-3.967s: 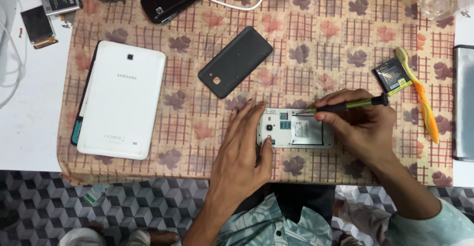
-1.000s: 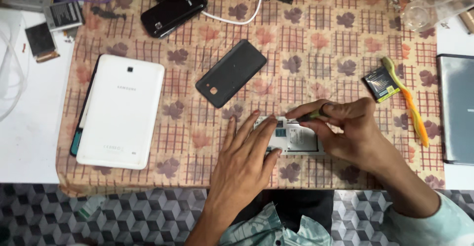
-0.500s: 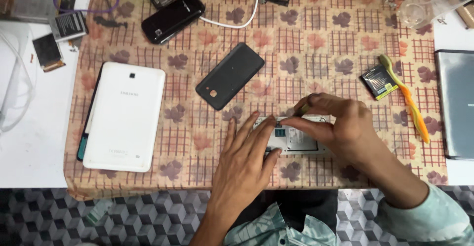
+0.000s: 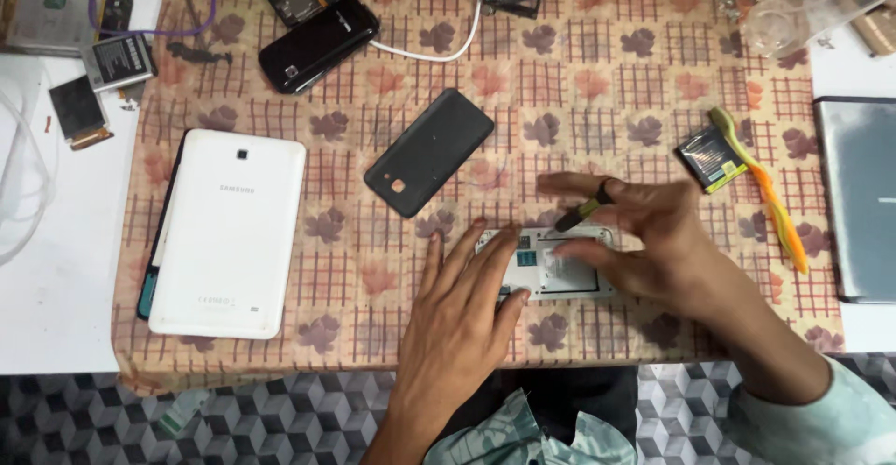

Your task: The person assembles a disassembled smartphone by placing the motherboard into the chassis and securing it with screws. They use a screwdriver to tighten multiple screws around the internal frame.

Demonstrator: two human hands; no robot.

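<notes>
Left hand [image 4: 457, 320]: flat on the cloth, fingers spread and released, fingertips pressing the left end of the opened phone [image 4: 551, 264] to steady it; nothing gripped.
Opened phone: white, back cover off, lying near the table's front edge between both hands, innards facing up.
Right hand [image 4: 644, 236]: over the phone's right half, thumb and fingers pinched on a small screwdriver [image 4: 577, 215] with a green-yellow handle, tip slanting down toward the phone's upper edge; other fingers splayed and blurred.
Step in hand: judged as working a screw in the phone's frame, mid-job, cover off and body not yet apart.
Next move: calls for seating the tip square in the screw head and keeping the phone pinned against twisting.
Black back cover [image 4: 429, 152]: lying apart, just beyond the phone, inner side down.
White tablet [image 4: 229, 232]: face down, well left of the hands.
Toothbrush [image 4: 761, 190] and battery [image 4: 709, 159]: right of the right hand, touching each other.
Black phone [image 4: 317, 43]: far edge, beside a white cable.
Change from half a second ago: right hand opened out, fingers now splayed rather than bunched over the driver; left hand unmoved.
</notes>
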